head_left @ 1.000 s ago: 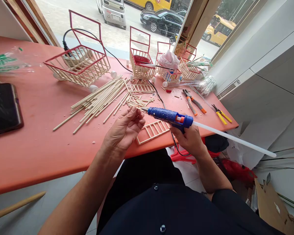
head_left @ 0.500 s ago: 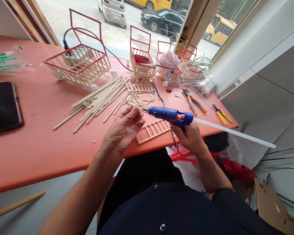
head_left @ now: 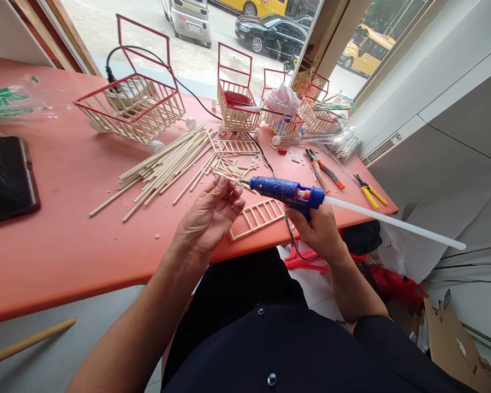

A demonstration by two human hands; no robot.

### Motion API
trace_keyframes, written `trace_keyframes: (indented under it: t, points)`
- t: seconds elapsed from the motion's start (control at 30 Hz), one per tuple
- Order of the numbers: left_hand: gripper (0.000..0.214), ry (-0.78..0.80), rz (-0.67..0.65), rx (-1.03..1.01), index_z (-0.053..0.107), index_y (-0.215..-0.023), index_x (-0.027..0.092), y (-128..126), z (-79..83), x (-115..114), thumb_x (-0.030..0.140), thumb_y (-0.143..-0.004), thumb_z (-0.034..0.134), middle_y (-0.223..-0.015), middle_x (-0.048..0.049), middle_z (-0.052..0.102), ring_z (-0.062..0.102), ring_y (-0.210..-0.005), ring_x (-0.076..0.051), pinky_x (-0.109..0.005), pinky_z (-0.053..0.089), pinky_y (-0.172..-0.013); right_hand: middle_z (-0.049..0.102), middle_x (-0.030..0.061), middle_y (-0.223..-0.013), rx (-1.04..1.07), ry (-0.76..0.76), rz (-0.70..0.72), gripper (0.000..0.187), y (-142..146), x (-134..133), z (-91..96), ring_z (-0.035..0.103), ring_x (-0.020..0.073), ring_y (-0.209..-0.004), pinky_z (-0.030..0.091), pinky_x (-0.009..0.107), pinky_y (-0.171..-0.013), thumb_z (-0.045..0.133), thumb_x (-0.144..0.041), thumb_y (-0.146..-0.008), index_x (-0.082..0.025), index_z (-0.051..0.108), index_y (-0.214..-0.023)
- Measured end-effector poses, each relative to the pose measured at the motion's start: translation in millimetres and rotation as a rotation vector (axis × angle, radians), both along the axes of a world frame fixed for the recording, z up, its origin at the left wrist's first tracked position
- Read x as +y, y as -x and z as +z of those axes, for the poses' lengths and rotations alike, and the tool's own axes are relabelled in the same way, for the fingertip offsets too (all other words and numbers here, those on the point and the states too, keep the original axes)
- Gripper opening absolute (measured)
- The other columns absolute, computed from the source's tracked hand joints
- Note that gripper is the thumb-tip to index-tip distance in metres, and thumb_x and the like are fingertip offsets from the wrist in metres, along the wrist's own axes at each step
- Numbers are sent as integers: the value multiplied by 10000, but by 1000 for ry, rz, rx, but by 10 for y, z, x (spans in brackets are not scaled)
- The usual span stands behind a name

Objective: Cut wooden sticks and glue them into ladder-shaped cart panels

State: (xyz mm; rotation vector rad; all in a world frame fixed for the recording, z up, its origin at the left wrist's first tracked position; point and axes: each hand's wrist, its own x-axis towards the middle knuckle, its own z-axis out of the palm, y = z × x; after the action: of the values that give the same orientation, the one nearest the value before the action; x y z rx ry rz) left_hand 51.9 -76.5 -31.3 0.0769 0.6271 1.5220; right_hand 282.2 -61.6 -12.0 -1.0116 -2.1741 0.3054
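My left hand [head_left: 208, 213] is raised over the table's front edge. Its thumb and forefinger pinch what looks like a short wooden stick, mostly hidden by the fingers. A blue hot glue gun [head_left: 276, 189] is in my right hand [head_left: 319, 232], which wraps round its handle. The metal nozzle points left and is close to my left fingertips; whether it touches the stick I cannot tell. A long white glue stick [head_left: 393, 222] juts from the gun's rear. Below the gun, a small ladder-like wooden frame [head_left: 257, 227] lies at the table edge.
Loose wooden sticks [head_left: 167, 164] and short cut pieces lie mid-table. Behind stand several small stick carts with red rims, including a large cart [head_left: 135, 112]. Orange-handled pliers [head_left: 323, 169] and yellow-handled cutters [head_left: 370, 192] lie right, a phone [head_left: 9, 180] left. The gun's cord [head_left: 288, 232] hangs off the edge.
The glue gun has shifted slightly to the right, its nozzle drawing back a little. My left hand has also moved slightly right, its fingers still pinched.
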Motion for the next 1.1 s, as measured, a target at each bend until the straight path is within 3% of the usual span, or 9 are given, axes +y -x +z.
trace_keyframes:
  t: [0.13, 0.37, 0.7, 1.1]
  points:
    - [271, 22, 15, 7, 718, -736, 156, 11, -22, 5, 123, -976, 839, -703, 32, 715, 702, -662, -88, -215, 529, -648, 706, 50, -762, -12, 7, -18, 342, 13, -34, 19, 620, 204, -662, 527, 324, -659, 644, -510, -1073, -192, 746, -998]
    - [260, 19, 2, 37, 723, -737, 163, 9, -46, 7, 119, -878, 936, -670, 42, 714, 684, -629, -73, -199, 502, -627, 743, 82, -868, -27, 0, 39, 284, 52, -47, 79, 677, 232, -757, 594, 358, -773, 646, -461, -1067, -194, 718, -1003]
    - [254, -36, -26, 27, 743, -758, 162, 53, -88, -11, 139, -825, 987, -701, 43, 739, 713, -676, -87, -213, 545, -634, 804, 90, -928, -30, -51, 92, 236, 54, -22, 52, 751, 239, -779, 614, 346, -749, 638, -382, -1091, -180, 757, -1063]
    - [263, -17, 5, -37, 722, -734, 157, 54, -78, -21, 141, -893, 931, -695, 47, 733, 705, -648, -74, -196, 553, -605, 837, 102, -1004, -66, 2, 112, 314, 59, -63, 110, 778, 240, -878, 621, 348, -855, 627, -384, -1111, -155, 825, -1194]
